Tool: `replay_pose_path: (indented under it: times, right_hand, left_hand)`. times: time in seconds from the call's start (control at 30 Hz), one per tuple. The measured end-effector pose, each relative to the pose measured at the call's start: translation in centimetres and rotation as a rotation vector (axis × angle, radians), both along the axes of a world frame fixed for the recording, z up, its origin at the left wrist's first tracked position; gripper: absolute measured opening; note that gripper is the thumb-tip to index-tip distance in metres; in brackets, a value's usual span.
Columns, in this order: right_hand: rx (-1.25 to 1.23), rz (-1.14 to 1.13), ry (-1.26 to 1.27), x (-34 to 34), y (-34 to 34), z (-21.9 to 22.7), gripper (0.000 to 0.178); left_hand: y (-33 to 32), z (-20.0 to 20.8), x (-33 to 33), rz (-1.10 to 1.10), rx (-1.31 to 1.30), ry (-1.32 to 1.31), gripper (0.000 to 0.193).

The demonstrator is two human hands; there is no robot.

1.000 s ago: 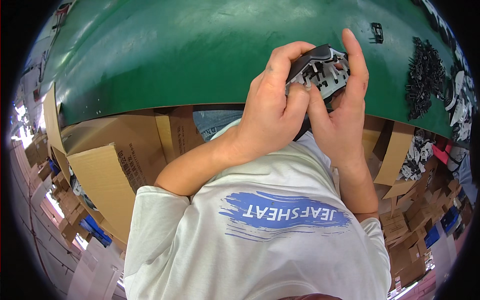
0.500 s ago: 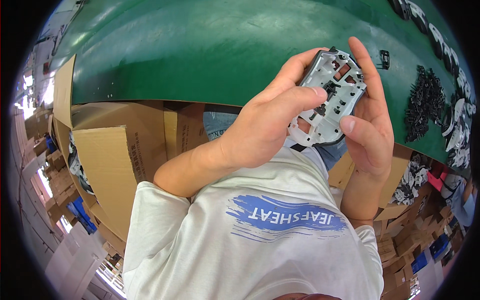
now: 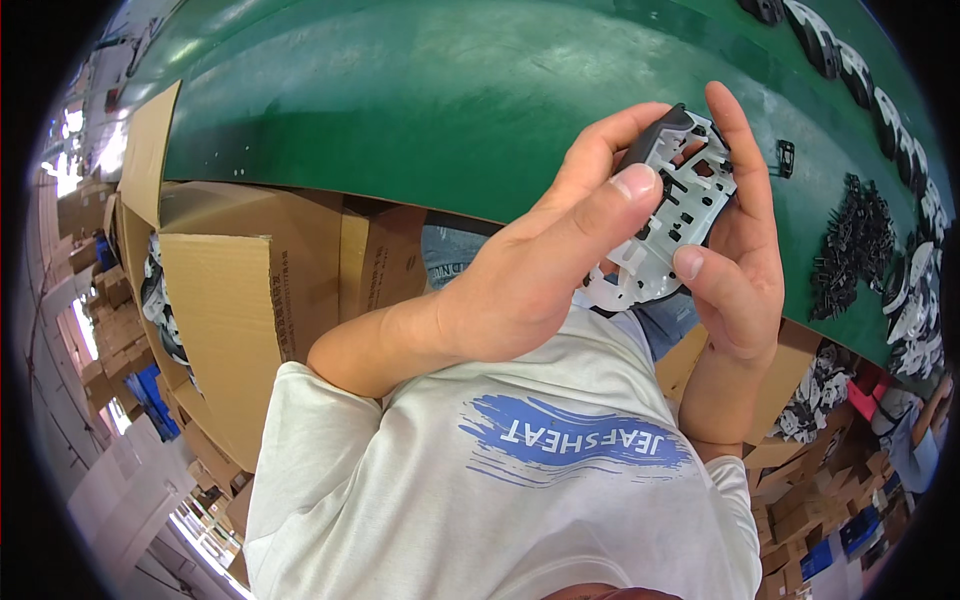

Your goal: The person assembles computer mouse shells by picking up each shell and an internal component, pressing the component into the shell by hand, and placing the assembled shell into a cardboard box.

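white-and-black shell [image 3: 650, 262], green table [image 3: 380, 130], white shirt [image 3: 400, 530] with blue brushstroke print [image 3: 580, 447], brown carton [image 3: 218, 310].

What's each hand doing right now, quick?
Left hand: holding the left side of the plastic shell.
Right hand: cupped loosely, holding the same plastic shell's right side.

Glossy green counter [image 3: 380, 110], spanning ten to three o'clock. Single small black part [image 3: 786, 158] at two. Heap of small black parts [image 3: 853, 250] at three. Curved row of black-and-white shells [image 3: 886, 115], one-thirty to two-thirty. Beyond heap, white-and-black pieces [image 3: 912, 310], bunched, apparently overlapping; rim distorts them.
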State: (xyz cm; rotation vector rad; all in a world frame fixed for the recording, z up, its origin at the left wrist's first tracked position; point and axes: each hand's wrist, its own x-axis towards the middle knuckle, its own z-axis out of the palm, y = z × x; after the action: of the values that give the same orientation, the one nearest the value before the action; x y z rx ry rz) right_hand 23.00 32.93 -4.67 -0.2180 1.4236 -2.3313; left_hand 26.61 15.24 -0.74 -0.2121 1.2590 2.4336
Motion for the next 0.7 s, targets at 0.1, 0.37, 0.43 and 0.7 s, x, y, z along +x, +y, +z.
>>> replay_pose_path:
  times: [0.1,0.37,0.43,0.7]
  right_hand:
    - [0.067,-0.005,0.048,-0.2,-0.5,-0.1,0.104]
    - [-0.008,-0.158,-0.014,1.6,-1.8,-1.1,0.088]
    - [-0.075,-0.157,-0.183,2.4,-1.9,-0.8,0.083]
    - [-0.276,-0.230,-0.404,3.0,-2.3,-0.9,0.068]
  left_hand:
    - [0.2,-0.4,0.2,0.002,-0.061,0.052,0.070]
    - [1.3,-1.9,0.2,0.079,-0.041,0.246,0.067]
    - [1.5,-3.0,0.2,0.091,-0.043,0.297,0.066]
    - [2.2,-4.2,-0.6,0.065,-0.232,0.533,0.064]
